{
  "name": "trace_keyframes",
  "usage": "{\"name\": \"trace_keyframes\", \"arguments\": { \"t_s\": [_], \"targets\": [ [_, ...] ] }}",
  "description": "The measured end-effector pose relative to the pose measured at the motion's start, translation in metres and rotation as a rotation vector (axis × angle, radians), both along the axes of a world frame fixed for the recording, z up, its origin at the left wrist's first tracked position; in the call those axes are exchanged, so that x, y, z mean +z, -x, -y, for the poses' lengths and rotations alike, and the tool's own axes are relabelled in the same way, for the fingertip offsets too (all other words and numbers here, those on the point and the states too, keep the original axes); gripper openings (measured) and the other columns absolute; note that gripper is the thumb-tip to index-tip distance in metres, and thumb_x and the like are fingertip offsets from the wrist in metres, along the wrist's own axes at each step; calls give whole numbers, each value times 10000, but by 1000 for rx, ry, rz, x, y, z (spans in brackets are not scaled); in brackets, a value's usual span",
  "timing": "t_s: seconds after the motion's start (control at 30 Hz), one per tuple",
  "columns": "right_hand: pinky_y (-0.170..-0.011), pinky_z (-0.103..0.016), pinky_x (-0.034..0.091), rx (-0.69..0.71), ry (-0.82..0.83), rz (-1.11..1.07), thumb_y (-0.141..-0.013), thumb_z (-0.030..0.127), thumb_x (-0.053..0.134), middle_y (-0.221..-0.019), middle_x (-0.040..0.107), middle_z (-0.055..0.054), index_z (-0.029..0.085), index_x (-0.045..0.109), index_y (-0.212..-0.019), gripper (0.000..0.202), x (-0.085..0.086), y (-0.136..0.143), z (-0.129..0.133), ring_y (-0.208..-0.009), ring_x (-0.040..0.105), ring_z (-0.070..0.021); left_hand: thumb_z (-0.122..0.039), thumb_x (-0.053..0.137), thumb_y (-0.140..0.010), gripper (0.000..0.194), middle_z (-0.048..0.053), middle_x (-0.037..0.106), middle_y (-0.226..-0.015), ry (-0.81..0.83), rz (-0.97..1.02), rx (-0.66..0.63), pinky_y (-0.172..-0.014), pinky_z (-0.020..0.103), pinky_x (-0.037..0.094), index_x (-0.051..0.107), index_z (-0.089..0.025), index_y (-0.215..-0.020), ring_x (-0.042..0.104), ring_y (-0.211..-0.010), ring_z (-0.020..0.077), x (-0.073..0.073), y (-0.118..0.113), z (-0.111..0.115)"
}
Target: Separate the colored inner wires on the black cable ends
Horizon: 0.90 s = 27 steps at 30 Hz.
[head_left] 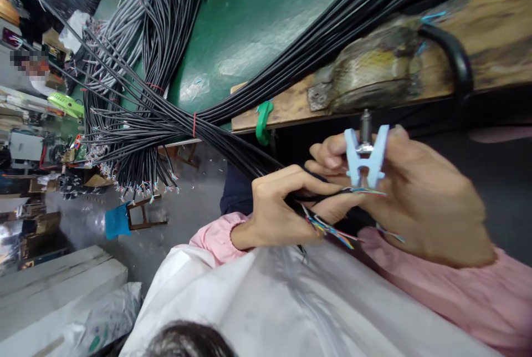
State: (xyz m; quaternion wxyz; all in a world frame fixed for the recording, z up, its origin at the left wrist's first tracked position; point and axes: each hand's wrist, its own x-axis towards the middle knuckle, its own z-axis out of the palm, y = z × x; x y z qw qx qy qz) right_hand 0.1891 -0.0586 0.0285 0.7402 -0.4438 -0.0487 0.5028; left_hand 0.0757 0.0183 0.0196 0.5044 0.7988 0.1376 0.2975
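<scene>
My left hand (282,202) is closed around several black cables (245,157), whose stripped ends fan out in thin coloured wires (332,229). One cable's coloured wire end (368,191) lies at the lower end of a light blue plastic clip (364,163). My right hand (432,202) is closed about this clip, with fingers on both sides of its two legs. A metal shaft (366,127) comes down between the legs from a tape-wrapped, motor-like body (369,69). Whether the clip is fixed to the shaft is hard to see.
On the green table (249,30) lie black cable bundles (170,41) and grey cables (120,41). A red band (194,124) ties one bundle. A green clamp (264,121) grips the wooden board (286,113). A stool with a blue cover (117,220) stands at left.
</scene>
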Motion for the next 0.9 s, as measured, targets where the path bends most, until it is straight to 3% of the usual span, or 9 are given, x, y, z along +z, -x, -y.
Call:
{"name": "trace_keyframes", "arguments": {
  "t_s": [0.1, 0.27, 0.43, 0.6, 0.7, 0.83, 0.9],
  "targets": [
    [-509, -297, 527, -13, 7, 22, -474, 854, 826, -666, 592, -44, 246, 691, -628, 641, -2, 1, -2, -568, 546, -152, -510, 738, -880, 382, -41, 594, -574, -67, 23, 17, -502, 183, 430, 735, -166, -713, 469, -470, 40, 4, -2, -1],
    [-491, -317, 537, 94, 22, 123, -494, 901, 777, -620, 616, -40, 277, 714, -664, 649, -18, -7, 3, -556, 614, -185, -395, 754, -895, 330, -38, 639, -586, -163, 126, 23, -460, 148, 377, 706, -141, -689, 494, -475, 18, 10, -6, -2],
    [-443, -300, 496, 70, 15, 193, -578, 842, 788, -568, 606, -28, 281, 683, -621, 572, -30, -8, 18, -476, 575, -170, -449, 736, -902, 365, -32, 638, -579, -143, 102, -28, -474, 167, 408, 734, -135, -714, 459, -456, 21, 2, 1, -3],
    [-475, -296, 516, 112, -15, 292, -651, 782, 791, -574, 640, -43, 281, 665, -582, 521, -27, -2, 38, -512, 622, -182, -626, 637, -907, 541, 33, 699, -679, -86, -135, -204, -564, 212, 505, 794, -122, -789, 606, -576, 76, -10, 12, -15],
    [-485, -294, 519, 173, -71, 395, -686, 818, 736, -477, 562, -37, 278, 631, -519, 575, -27, 5, 43, -498, 601, -180, -707, 607, -882, 611, 71, 740, -836, -22, -200, -328, -709, 266, 575, 821, -138, -824, 672, -724, 113, -11, 11, -35],
    [-494, -296, 524, 331, -79, 536, -731, 801, 719, -543, 640, -71, 259, 712, -558, 569, -31, 26, 30, -506, 596, -176, -783, 729, -717, 679, 75, 729, -838, 233, -315, -552, -660, 250, 558, 811, -120, -832, 683, -726, 126, -4, -3, -62],
    [-503, -304, 538, 349, -55, 584, -715, 858, 680, -605, 691, -93, 237, 740, -590, 636, -35, 37, 20, -537, 632, -192, -782, 756, -688, 676, 79, 734, -864, 312, -303, -578, -661, 245, 562, 791, -120, -821, 692, -751, 129, -2, -9, -67]
  ]
}}
